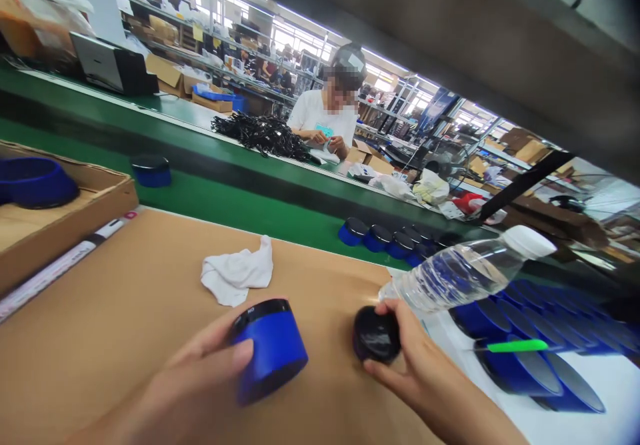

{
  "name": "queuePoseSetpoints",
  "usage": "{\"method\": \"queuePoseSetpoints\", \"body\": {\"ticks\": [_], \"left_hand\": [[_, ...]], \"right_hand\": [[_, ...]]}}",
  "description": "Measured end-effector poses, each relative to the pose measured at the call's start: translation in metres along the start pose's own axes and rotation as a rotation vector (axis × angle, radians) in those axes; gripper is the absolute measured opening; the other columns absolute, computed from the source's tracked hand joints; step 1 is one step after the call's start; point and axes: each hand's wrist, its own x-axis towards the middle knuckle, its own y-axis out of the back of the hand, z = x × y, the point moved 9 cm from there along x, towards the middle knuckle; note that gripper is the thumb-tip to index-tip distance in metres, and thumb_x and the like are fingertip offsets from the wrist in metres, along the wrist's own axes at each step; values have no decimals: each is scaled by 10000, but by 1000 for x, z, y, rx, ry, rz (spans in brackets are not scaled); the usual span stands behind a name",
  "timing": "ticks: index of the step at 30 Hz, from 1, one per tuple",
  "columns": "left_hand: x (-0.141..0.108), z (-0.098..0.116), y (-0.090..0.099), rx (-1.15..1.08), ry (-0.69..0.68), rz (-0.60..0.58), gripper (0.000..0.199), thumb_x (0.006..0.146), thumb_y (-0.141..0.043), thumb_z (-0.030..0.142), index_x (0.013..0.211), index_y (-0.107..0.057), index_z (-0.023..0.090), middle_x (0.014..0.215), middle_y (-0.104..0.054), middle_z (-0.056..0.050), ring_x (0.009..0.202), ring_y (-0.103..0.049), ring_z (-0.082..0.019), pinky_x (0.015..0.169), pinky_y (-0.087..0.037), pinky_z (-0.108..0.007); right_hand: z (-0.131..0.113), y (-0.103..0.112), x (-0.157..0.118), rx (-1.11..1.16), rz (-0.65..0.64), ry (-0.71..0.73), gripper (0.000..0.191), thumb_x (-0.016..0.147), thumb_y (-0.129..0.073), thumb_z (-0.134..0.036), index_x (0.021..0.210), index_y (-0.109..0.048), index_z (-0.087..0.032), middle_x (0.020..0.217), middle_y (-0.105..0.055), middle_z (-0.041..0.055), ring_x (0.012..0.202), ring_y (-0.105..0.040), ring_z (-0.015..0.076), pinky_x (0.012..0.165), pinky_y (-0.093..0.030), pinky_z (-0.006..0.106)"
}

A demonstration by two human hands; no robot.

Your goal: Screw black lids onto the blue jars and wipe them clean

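My left hand (213, 355) grips a blue cylindrical part (273, 351) with a black rim, tilted above the brown work surface (165, 271). To its right, the thumb and fingers of my right hand (405, 345) are closed around a round, glossy black piece (376, 335). The two held items are apart. Behind the blue part lies a crumpled white cloth (237, 271). A clear water bottle (455, 275) with a white cap stands just beyond my right hand.
A cardboard tray (100, 195) holding a blue part is at left. Several blue-and-black parts (377, 237) sit on the green belt (240, 205). Blue shells (520, 365) and a green-handled tool (517, 345) are at right. Across the belt, a person (325, 115) works beside black cables (260, 135).
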Motion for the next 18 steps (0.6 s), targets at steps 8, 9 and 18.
{"method": "queuePoseSetpoints", "body": {"ticks": [8,9,18], "left_hand": [[-2,-2,-22,-448,148,-109,360,822,-814,351,1097,-781,121,1218,-739,-90,1121,-734,-204,945,-585,-200],[-3,-4,-23,-463,159,-120,358,825,-813,343,1100,-779,117,1208,-744,-90,1104,-741,-217,911,-605,-210],[-10,-23,-17,-543,265,-77,211,858,-788,273,1021,-804,139,965,-819,-60,828,-784,-204,694,-654,-267]], "right_hand": [[-28,25,-13,38,208,209,550,907,-674,-515,1385,-537,-282,1489,-547,117,1389,-532,352,1120,-492,558],[-43,20,-15,110,211,273,555,930,-657,-510,1426,-523,-300,1518,-529,103,1400,-525,346,1144,-477,546],[-111,-80,-20,422,71,431,1116,710,-838,-623,1619,-223,-419,1627,-420,-2,1455,-443,416,1188,-451,518]]}}
